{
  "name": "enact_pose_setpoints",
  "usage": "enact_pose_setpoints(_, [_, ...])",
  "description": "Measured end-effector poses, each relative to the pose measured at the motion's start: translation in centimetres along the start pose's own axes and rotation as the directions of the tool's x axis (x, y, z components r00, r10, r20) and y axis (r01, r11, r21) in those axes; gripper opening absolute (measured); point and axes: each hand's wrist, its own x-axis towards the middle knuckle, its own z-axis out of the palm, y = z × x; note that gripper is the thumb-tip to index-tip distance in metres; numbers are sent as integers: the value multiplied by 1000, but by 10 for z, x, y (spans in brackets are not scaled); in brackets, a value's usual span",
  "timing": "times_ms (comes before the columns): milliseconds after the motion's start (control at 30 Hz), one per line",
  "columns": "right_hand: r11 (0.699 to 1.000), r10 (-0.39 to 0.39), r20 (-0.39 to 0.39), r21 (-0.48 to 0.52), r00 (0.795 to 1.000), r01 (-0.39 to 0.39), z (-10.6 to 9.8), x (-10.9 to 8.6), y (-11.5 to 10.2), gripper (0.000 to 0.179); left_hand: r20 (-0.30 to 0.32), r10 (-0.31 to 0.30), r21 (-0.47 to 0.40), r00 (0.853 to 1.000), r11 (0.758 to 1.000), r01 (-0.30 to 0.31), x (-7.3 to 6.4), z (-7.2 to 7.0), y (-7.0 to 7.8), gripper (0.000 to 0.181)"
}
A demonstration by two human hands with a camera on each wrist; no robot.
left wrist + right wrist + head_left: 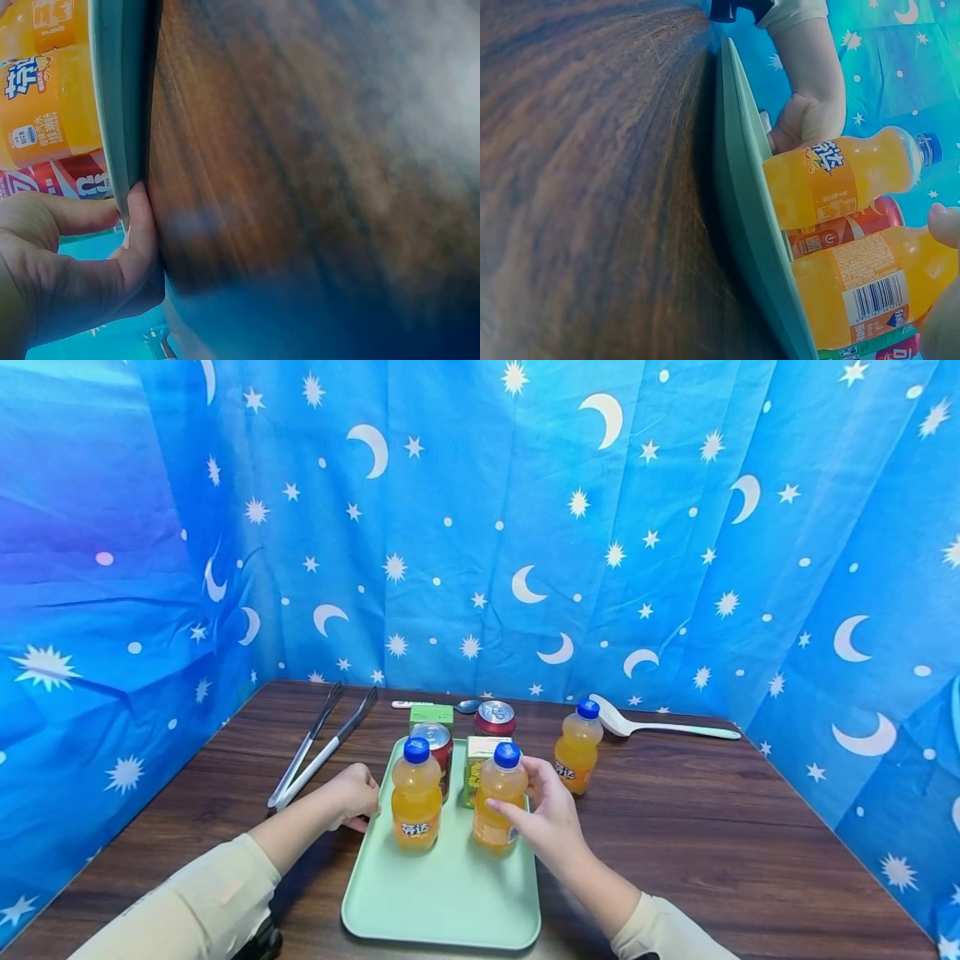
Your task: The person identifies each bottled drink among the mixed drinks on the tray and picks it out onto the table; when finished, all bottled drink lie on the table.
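Note:
A pale green tray (442, 902) stands on the table with two bottles of orange soda on it. My left hand (354, 795) grips the tray's left rim, thumb on top and fingers underneath, as the left wrist view shows. My right hand (551, 820) holds the right-hand soda bottle (497, 814), which is upright, with the thumb across its front. To its left stands the other soda bottle (417, 802), blue cap up. Behind the bottles are a red drink can (441, 745) and a green drink carton (476, 770), both partly hidden.
Another orange soda bottle (579, 750) stands on the table right of the tray. Farther back are a second red can (495, 718), a green box (431, 717) and a spoon (467, 706). Tongs (318, 758) lie at left, a white ladle (618, 722) at back right.

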Motion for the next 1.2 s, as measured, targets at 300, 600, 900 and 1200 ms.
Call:
enact_pose_setpoints(300, [1000, -26, -19, -1, 999, 26, -2, 1, 10, 54, 3, -2, 1, 1000, 1000, 2, 2, 1, -1, 13])
enact_pose_setpoints(600, [996, 79, -26, 50, 997, -78, -11, 1, -4, 54, 6, 5, 5, 1000, 1000, -6, 1, 1, -1, 12])
enact_pose_setpoints(900, [998, 54, -21, 36, 998, -53, -23, -1, -13, 54, 8, -1, 3, 1000, 1000, 1, 2, 1, -1, 11])
enact_pose_setpoints(1200, [996, 78, -53, 48, 996, -76, -36, -3, -16, 58, 4, -7, 0, 1000, 1000, 7, 2, 0, -2, 14])
